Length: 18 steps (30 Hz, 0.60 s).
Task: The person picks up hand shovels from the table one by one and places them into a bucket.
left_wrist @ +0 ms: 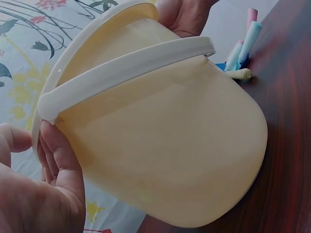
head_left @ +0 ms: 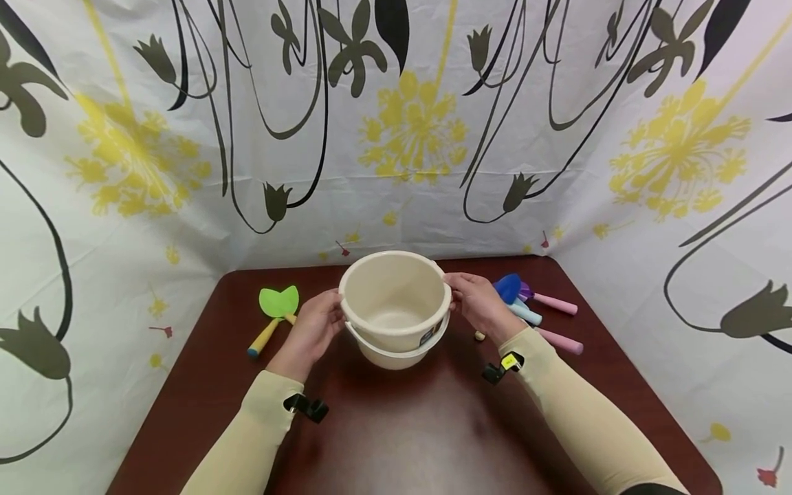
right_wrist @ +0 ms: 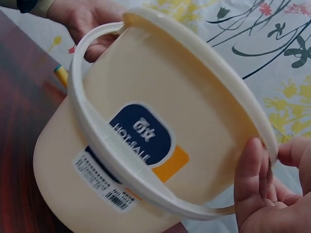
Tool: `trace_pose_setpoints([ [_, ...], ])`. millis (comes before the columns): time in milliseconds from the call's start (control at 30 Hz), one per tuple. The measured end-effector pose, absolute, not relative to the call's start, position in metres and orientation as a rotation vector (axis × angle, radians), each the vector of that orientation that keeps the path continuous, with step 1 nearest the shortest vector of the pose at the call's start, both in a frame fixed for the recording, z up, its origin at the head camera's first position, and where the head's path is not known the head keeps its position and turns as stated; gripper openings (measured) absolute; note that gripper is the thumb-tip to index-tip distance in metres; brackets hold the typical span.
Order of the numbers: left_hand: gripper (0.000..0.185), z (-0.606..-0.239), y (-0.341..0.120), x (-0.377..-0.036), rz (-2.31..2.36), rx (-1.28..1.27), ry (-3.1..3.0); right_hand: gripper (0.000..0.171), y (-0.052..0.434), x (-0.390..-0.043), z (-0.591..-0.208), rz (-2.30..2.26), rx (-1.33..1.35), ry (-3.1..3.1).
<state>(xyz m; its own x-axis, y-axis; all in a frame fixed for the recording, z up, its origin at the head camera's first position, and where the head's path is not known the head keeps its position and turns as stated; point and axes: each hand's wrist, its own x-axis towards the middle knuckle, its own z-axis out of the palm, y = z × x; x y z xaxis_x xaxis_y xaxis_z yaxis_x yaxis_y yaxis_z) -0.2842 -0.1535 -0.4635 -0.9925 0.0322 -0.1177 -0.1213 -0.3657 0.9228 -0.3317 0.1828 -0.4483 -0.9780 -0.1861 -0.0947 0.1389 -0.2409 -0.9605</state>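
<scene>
Left hand (head_left: 314, 323) and right hand (head_left: 479, 301) grip a cream bucket (head_left: 393, 292)

Each has its fingers and thumb closed on the rim (right_wrist: 214, 60), one at either side, so the bucket hangs between them over the far half of the worktop (head_left: 396, 433). I can't tell from here whether its base touches down. Its mouth tips toward the person, and I can see past the thick, glossy lip to the pale floor inside.

It's a soft cream plastic, warmer in the shaded parts, with smooth walls that round off at the bottom. The white handle (left_wrist: 129, 68) is swung down, curving across the outer wall. On the side nearer the right hand, that handle cuts across a navy label (right_wrist: 143, 133) with pale lettering and a patch of orange; below it sits a white sticker (right_wrist: 104, 182) with fine print and a barcode. The side by the left hand is plain.

Beige sleeves (head_left: 247, 433) cover both forearms, with black mounts (head_left: 306, 407) at the wrists.

Beyond the left hand lie green-bladed tools (head_left: 278, 301), one with a yellow handle. Past the right hand there's a small heap: a blue scoop (head_left: 507, 288), a light blue handle (head_left: 526, 314) and pink handles (head_left: 555, 304). White cloth (head_left: 346, 237) printed with flowers stands all round.
</scene>
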Motion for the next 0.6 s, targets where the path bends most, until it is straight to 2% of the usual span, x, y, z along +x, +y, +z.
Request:
trace_pose_setpoints([
  [300, 0.012, -0.4605, -0.1457, -0.2851, 2.583, -0.166, 1.67, 0.017, 0.1825, -0.3324, -0.4548, -2.338, -0.091, 1.812],
  [467, 0.008, -0.4599, -0.1457, -0.2845, 2.586, -0.145, 1.672, 0.015, 0.1822, -0.3323, -0.456, -2.346, -0.097, 1.824],
  [600, 0.017, -0.4599, -0.1446, -0.2849, 2.599, -0.128, 1.656, 0.014, 0.1819, -0.3309, -0.4571, -2.353, -0.105, 1.842],
])
